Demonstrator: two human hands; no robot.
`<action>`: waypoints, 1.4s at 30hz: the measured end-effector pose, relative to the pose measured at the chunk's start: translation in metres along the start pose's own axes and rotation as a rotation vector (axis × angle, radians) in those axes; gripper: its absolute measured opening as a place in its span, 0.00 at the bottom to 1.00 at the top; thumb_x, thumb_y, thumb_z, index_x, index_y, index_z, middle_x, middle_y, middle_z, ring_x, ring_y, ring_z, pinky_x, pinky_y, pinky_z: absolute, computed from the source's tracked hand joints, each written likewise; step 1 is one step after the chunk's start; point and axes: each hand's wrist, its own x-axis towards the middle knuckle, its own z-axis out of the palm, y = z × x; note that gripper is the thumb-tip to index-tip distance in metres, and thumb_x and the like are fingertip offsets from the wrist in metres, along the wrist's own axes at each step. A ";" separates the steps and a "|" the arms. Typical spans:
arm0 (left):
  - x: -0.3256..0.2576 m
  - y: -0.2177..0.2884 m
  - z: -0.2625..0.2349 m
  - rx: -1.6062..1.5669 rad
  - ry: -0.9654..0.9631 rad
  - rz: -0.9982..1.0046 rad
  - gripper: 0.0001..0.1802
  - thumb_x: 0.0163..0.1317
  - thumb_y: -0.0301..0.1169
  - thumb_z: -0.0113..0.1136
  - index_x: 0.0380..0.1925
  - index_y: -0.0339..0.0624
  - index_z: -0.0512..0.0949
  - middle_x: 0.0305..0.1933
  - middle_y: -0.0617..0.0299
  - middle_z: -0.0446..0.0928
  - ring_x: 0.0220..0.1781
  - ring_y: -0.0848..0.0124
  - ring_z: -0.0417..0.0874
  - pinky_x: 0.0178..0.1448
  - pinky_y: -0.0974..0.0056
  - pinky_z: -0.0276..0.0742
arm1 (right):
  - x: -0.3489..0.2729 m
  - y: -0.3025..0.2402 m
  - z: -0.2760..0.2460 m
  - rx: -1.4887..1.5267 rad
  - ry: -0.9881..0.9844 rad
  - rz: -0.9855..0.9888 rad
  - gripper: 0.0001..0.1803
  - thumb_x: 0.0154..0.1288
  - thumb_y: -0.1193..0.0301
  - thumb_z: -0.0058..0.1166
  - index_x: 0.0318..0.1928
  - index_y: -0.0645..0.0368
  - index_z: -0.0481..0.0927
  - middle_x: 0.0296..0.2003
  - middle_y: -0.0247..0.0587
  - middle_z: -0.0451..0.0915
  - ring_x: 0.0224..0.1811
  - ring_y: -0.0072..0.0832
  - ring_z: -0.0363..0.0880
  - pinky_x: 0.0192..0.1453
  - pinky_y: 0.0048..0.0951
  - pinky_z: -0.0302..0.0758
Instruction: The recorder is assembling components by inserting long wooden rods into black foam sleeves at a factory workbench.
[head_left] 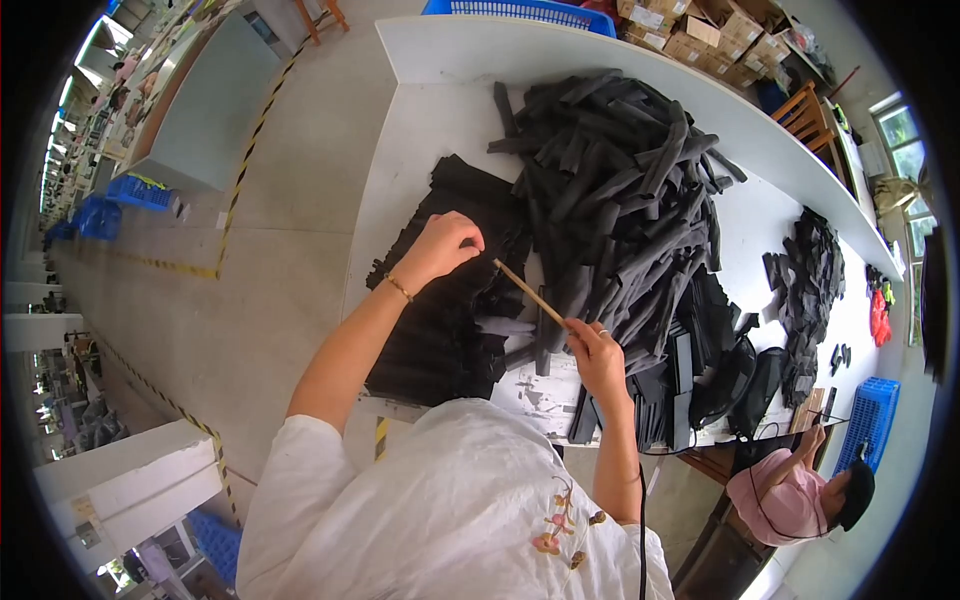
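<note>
My right hand [597, 360] is closed around one end of a thin, light wooden stick [530, 293]. The stick's other end points up and left, close to my left hand [450, 245]. That hand has its fingers curled together over a layered spread of flat black fabric pieces [430, 335]; whether anything is pinched in them is hidden. Right beside this spread rises a large heap of dark grey and black strips [625, 200], many of them folded or rolled into tubes. A lighter grey piece [505, 326] lies between the spread and the heap.
The white table has a raised back board [560, 55]. Black pouch-like pieces [725, 385] and a smaller dark heap [805, 290] lie to the right. A co-worker in pink [785, 495] sits there near a blue crate [868, 420]. A black cable [643, 530] hangs beside my right arm.
</note>
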 end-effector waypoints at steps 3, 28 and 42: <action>-0.005 0.011 -0.003 0.005 -0.015 0.005 0.03 0.50 0.27 0.64 0.26 0.45 0.79 0.33 0.66 0.80 0.48 0.65 0.78 0.54 0.58 0.69 | -0.008 -0.010 0.000 -0.017 -0.003 -0.031 0.12 0.62 0.73 0.56 0.47 0.55 0.80 0.32 0.43 0.77 0.30 0.43 0.78 0.33 0.36 0.75; -0.027 0.061 -0.003 0.045 -0.105 0.127 0.03 0.50 0.28 0.63 0.25 0.45 0.78 0.34 0.66 0.80 0.49 0.63 0.77 0.54 0.56 0.69 | -0.089 -0.026 -0.014 0.021 0.088 0.123 0.12 0.60 0.74 0.58 0.45 0.54 0.82 0.30 0.43 0.77 0.29 0.39 0.78 0.34 0.35 0.74; -0.050 0.159 -0.004 -0.074 0.018 0.430 0.19 0.41 0.22 0.69 0.37 0.43 0.78 0.55 0.58 0.74 0.66 0.54 0.67 0.68 0.52 0.58 | -0.072 -0.048 0.077 0.486 0.203 0.016 0.18 0.65 0.75 0.50 0.55 0.62 0.74 0.33 0.48 0.78 0.35 0.34 0.77 0.42 0.34 0.73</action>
